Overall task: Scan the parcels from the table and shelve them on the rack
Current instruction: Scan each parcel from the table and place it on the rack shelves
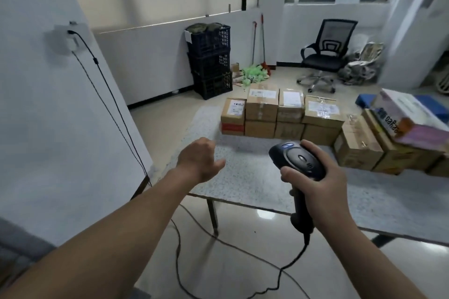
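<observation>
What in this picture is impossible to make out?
Head view: print on the parcel labels, too small and blurred.
Head view: the rack, nowhere in frame.
Head view: the window of the scanner, facing away behind its housing.
Head view: the colourful box at right, cut off by the frame edge.

table (243,179): grey, fine speckle
parcels (262,108): brown cardboard, white labels
scanner (297,161): black, blue spot
crates (210,60): dark blue lattice
chair (326,56): black mesh

Office chair (325,56), stacked black crates (210,60)
</observation>
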The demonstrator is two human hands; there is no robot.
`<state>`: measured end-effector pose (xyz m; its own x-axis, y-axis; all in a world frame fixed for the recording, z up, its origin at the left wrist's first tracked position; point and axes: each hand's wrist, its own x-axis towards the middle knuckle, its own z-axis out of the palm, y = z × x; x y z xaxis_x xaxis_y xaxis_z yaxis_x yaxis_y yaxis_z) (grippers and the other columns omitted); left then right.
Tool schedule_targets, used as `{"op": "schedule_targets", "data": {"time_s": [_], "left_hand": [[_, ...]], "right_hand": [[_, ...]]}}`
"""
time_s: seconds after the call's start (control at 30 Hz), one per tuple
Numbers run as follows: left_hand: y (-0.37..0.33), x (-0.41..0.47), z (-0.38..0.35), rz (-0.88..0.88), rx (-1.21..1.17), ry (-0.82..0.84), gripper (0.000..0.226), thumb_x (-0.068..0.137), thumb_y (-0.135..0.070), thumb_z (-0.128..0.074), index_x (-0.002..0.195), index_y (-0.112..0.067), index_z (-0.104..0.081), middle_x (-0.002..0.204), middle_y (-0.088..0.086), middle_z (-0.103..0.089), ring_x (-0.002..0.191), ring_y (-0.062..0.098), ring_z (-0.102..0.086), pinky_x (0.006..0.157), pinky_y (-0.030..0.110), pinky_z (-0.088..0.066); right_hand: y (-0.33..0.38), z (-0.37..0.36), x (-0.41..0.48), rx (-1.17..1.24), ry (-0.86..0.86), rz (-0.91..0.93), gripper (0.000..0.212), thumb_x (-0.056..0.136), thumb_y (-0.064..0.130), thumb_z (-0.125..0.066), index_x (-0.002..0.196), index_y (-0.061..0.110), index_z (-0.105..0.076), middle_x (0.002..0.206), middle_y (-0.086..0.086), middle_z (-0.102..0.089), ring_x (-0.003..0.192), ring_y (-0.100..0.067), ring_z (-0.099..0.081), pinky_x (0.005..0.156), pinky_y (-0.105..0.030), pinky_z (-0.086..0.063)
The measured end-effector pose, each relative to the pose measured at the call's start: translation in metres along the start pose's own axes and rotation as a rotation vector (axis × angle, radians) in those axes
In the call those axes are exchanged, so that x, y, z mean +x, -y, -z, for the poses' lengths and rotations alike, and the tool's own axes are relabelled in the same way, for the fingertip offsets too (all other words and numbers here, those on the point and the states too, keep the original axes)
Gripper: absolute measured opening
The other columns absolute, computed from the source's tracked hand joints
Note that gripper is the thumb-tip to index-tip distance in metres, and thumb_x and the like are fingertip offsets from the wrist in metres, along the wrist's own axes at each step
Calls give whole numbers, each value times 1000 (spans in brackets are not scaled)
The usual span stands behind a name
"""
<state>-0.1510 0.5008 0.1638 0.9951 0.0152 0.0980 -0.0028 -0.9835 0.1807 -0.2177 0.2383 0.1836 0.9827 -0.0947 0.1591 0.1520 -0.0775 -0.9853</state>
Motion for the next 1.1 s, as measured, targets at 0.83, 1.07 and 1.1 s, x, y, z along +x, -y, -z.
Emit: {"op": "schedule_targets", "data": {"time_s": [0.83,1.07,1.1], "left_hand": [[-33,229,-56,209,3,99,45,91,-52,-60,117,-15,-64,117,4,-61,96,22,-59,77,34,-53],[1,309,-97,184,-10,181,49,90,-53,-62,120,-15,-63,115,6,-60,98,25,-60,80,36,-55],[5,320,-102,177,-6,191,50,90,-53,-63,120,-14,-63,116,7,-60,100,26,-60,81,37,-55]], "right_hand": [[-47,17,249,91,77,-71,72,56,38,-87,124,35,-66,107,13,-73,96,-24,-73,85,-51,-62],[-65,-22,294,29,28,-138,67,73,23,-89,134,32,-61,113,13,-69,101,-15,-71,89,-42,-60],[-68,-29,301,23,27,-147,64,76,18,-87,133,32,-60,113,13,-68,100,-15,-71,88,-39,-60]]}}
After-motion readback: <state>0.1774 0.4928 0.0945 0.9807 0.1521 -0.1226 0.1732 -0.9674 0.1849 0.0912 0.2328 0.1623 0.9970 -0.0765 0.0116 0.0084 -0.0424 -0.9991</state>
